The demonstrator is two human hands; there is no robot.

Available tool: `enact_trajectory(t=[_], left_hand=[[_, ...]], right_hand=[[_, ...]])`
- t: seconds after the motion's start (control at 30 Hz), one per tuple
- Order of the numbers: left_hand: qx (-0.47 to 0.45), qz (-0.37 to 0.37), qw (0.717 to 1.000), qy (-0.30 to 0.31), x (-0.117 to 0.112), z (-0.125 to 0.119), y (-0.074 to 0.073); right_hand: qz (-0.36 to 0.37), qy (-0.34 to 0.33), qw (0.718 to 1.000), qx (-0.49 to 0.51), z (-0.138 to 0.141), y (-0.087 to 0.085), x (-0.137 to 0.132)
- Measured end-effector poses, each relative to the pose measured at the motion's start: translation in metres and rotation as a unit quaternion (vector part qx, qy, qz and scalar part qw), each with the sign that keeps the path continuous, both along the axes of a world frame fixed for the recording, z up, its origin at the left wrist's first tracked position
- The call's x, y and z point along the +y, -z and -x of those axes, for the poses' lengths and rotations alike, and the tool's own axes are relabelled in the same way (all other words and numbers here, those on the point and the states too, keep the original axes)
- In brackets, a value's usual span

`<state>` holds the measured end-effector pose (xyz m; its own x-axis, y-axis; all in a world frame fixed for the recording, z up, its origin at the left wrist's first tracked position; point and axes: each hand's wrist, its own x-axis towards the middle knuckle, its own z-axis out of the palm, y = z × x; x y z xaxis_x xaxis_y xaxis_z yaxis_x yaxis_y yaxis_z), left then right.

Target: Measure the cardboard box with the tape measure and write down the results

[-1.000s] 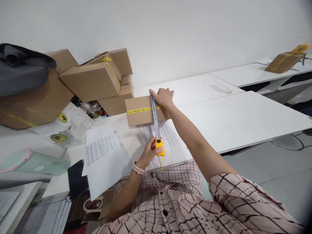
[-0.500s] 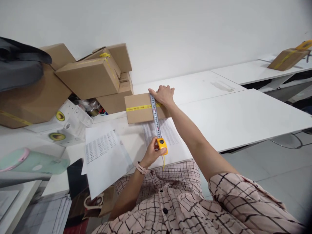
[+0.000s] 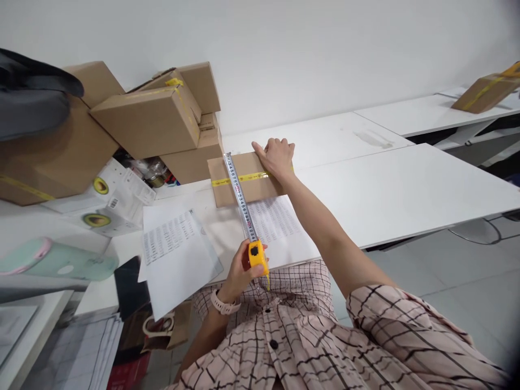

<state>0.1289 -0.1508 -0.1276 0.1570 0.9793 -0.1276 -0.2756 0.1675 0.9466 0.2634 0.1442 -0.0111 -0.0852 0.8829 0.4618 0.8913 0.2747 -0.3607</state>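
Note:
My left hand (image 3: 236, 275) is closed around the yellow case of a tape measure (image 3: 260, 262), near the front edge of the table. Its extended blade (image 3: 240, 199) slants away across the left half of a small cardboard box (image 3: 262, 189), and the metal hook sits around the far top edge. Yellow tape runs along the box's top. My right hand (image 3: 278, 158) is on the right far part of the box, fingers bent over the far edge and thumb pointing left, apart from the blade. Printed sheets (image 3: 284, 238) lie under the tape measure, in front of the box.
Stacked cardboard boxes (image 3: 146, 122) rise at the back left, above white cartons with avocado pictures (image 3: 116, 208). More printed paper (image 3: 174, 276) lies left of my left hand. A mint-green bottle (image 3: 77, 262) is farther left. Another taped box (image 3: 483, 95) stands far right on the white tables (image 3: 385, 179).
The blade's far end has moved left along the box, away from my right thumb, which pressed near it before. My left hand and the case have shifted slightly left and nearer to me.

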Motion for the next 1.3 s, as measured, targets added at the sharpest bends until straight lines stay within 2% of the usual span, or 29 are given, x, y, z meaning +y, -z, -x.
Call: enact_trajectory(t=[0.17,0.3,0.37,0.43,0.57,0.67,0.73,0.87,0.93,1.03,1.1,1.17,1.23,1.3], left_hand=[[0.022,0.007,1.0,0.009,-0.02,0.005,0.006],[0.073,0.009,0.997,0.032,-0.032,0.009,0.006],[0.123,0.011,0.991,0.053,-0.037,0.012,0.004],[0.189,0.009,0.979,0.078,-0.042,0.015,0.001],[0.321,-0.007,0.939,0.122,-0.047,0.018,-0.005],[0.368,-0.038,0.917,0.147,-0.049,0.018,-0.004],[0.377,-0.058,0.912,0.153,-0.051,0.017,-0.001],[0.373,-0.085,0.914,0.137,-0.053,0.013,0.002],[0.376,-0.078,0.913,0.136,-0.051,0.009,-0.002],[0.389,-0.061,0.912,0.112,-0.046,0.002,-0.013],[0.401,-0.07,0.909,0.087,-0.041,0.002,-0.023],[0.421,-0.099,0.9,0.056,-0.034,0.006,-0.035],[0.442,-0.152,0.884,0.001,-0.024,0.015,-0.05],[0.462,-0.216,0.856,-0.082,-0.006,0.025,-0.069]], right_hand=[[-0.01,0.016,1.0,-0.006,-0.005,0.007,-0.035],[-0.036,0.004,0.999,0.012,-0.018,0.037,-0.088],[-0.019,-0.028,0.999,0.036,-0.029,0.051,-0.115],[0.005,-0.049,0.994,0.101,-0.042,0.058,-0.136],[0.038,-0.058,0.958,0.279,-0.071,0.051,-0.162],[0.046,-0.063,0.927,0.366,-0.093,0.051,-0.173],[0.036,-0.051,0.907,0.416,-0.106,0.06,-0.182],[0.026,-0.016,0.863,0.504,-0.12,0.092,-0.206],[0.041,-0.01,0.843,0.536,-0.113,0.106,-0.223],[0.1,-0.039,0.823,0.558,-0.092,0.121,-0.247],[0.134,-0.055,0.827,0.543,-0.083,0.128,-0.255],[0.129,-0.027,0.854,0.503,-0.087,0.133,-0.251],[0.099,0.053,0.896,0.43,-0.105,0.136,-0.235],[0.094,0.161,0.929,0.319,-0.13,0.139,-0.211]])
